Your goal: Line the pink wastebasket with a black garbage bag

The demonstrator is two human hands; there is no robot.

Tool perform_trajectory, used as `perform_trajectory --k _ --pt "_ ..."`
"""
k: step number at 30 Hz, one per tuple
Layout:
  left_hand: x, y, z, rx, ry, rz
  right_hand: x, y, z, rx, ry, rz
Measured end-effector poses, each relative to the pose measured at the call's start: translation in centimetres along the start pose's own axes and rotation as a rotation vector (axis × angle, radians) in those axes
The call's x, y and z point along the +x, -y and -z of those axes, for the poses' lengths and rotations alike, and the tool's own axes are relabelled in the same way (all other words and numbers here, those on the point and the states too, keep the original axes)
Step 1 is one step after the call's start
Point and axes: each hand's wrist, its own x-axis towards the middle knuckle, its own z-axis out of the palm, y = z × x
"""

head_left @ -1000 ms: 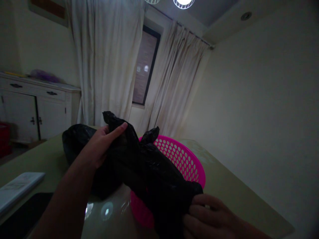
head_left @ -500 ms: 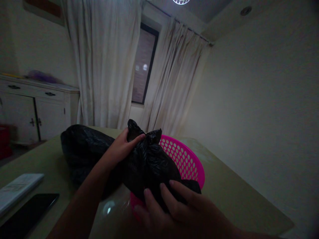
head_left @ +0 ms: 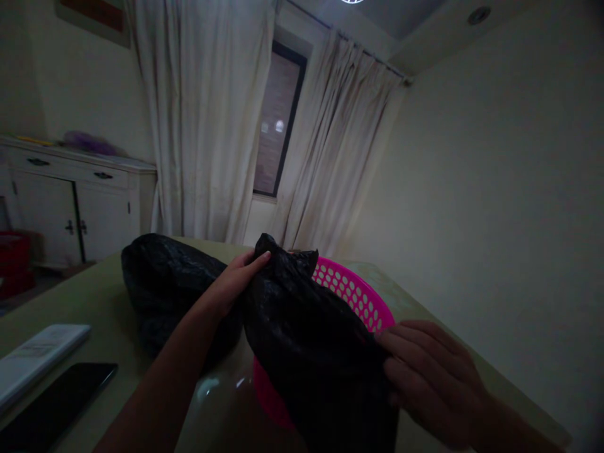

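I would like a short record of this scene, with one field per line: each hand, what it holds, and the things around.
left hand: grips the far top edge of the black plastic bag
right hand: holds the bag's near edge
bag position: spread over the pink perforated basket
second black bag: lies on the table, left of the basket
near left: dark phone, white flat object

A second black bag (head_left: pixel 170 283) bulked on the table (head_left: pixel 85 302) just left of the left hand (head_left: pixel 233 283), blocking that side. The pink basket (head_left: pixel 358 296) filled the middle under the held black bag (head_left: pixel 311 340). Right of the right hand (head_left: pixel 429 371), bare tabletop lay open; near left, a phone (head_left: pixel 56 402) and a white box (head_left: pixel 38 352) lay.
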Motion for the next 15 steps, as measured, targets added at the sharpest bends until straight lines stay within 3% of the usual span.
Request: perform_trajectory --k 5,8,12,15 --pt "0.8 0.9 0.4 -0.024 -0.08 0.007 -6.3 -4.1 -1.5 -0.079 -0.014 0.0" --pt "1.3 1.6 0.7 0.003 -0.054 0.001 -9.5 -5.9 -3.1 -0.136 0.047 -0.034" --pt "2.0 2.7 1.1 0.059 -0.038 -0.058 -12.0 -7.0 -5.7 -0.177 0.128 -0.12" --pt "2.7 3.5 1.1 0.159 -0.022 -0.113 -12.7 -7.0 -8.1 -0.098 0.11 -0.248"
